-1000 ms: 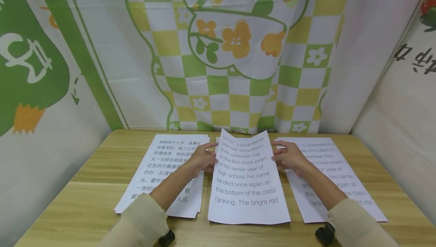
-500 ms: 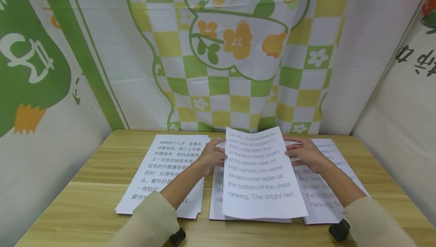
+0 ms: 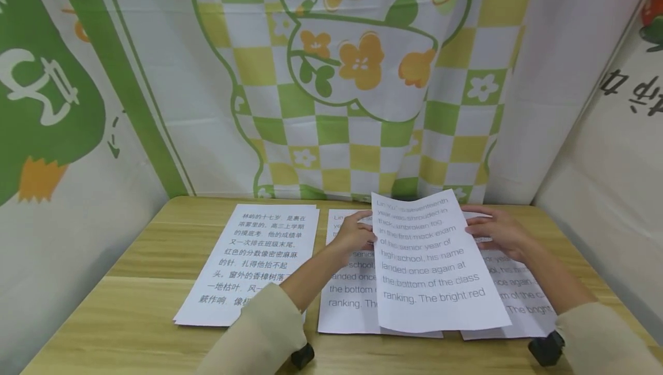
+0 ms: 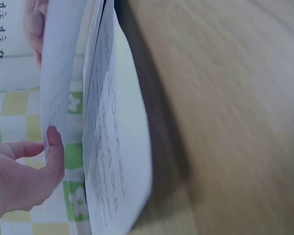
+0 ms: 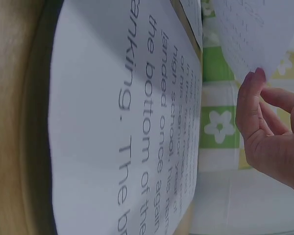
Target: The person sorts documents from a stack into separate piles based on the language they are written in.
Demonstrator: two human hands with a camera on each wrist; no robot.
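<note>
Both hands hold up one sheet of paper point(image 3: 430, 266) printed with English text, one hand at each side edge. My left hand point(image 3: 352, 240) pinches its left edge between thumb and fingers; the left wrist view shows that hand point(image 4: 29, 176) with the thumb on the sheet's face. On the opposite edge, my right hand point(image 3: 499, 231) pinches the paper, as the right wrist view shows with the hand point(image 5: 274, 122) at a corner of it. The raised sheet bows slightly and overlaps the middle stack point(image 3: 347, 300) and the right stack point(image 3: 523, 312), both in English print.
A stack of sheets with Chinese text point(image 3: 248, 248) lies at the left of the wooden table point(image 3: 134, 306). Behind the table hangs a green and yellow checked curtain point(image 3: 342, 133). Fabric walls rise at both sides.
Both hands have carried the sheet to the right, from over the middle stack to between the middle and right stacks. More of the middle and left stacks now shows.
</note>
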